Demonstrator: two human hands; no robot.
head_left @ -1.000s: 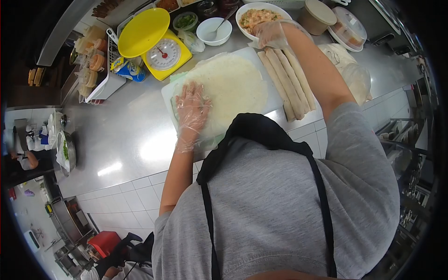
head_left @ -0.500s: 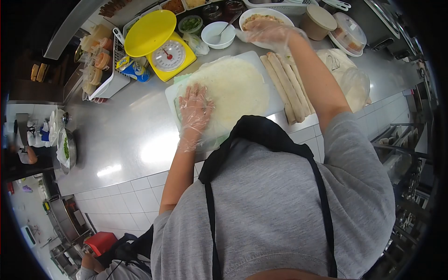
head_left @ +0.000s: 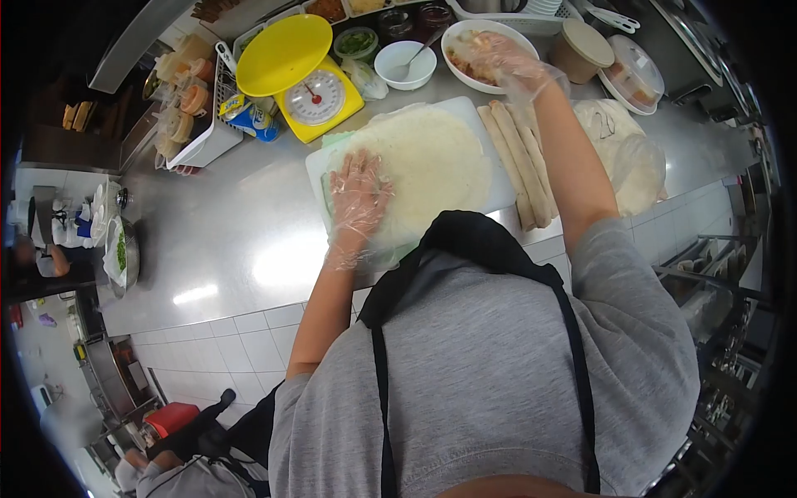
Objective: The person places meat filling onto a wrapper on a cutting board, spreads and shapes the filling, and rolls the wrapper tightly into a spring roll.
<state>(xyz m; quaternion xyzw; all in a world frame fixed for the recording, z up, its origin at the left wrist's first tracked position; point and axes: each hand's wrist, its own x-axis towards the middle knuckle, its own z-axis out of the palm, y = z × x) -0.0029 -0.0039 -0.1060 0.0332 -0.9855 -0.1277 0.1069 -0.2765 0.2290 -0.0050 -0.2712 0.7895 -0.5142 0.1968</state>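
My left hand (head_left: 359, 199), in a clear plastic glove, lies flat with its fingers spread. It rests on the left part of a pale, thin round sheet of dough (head_left: 436, 158). Beneath the sheet is a white cutting board (head_left: 498, 187), with a greenish sheet showing at the left edge. My right hand (head_left: 502, 58), gloved too, is inside a white bowl (head_left: 449, 37) of chopped reddish-brown filling (head_left: 465, 62). Its fingers bend down into the filling, and their tips are partly hidden. Long beige rolls (head_left: 521, 170) lie right of the board, under my right forearm.
A yellow kitchen scale (head_left: 315, 100) stands behind the board, beside a small white bowl (head_left: 405, 68) with a spoon. At left is a basket of sauce bottles (head_left: 212, 149). A lidded tub (head_left: 581, 50) and a plastic bag (head_left: 627, 158) are at right. Another person (head_left: 199, 473) is below left.
My right hand has moved down into the bowl, and its fingers now bend into the filling. My left hand stays flat on the dough sheet. The view has shifted slightly.
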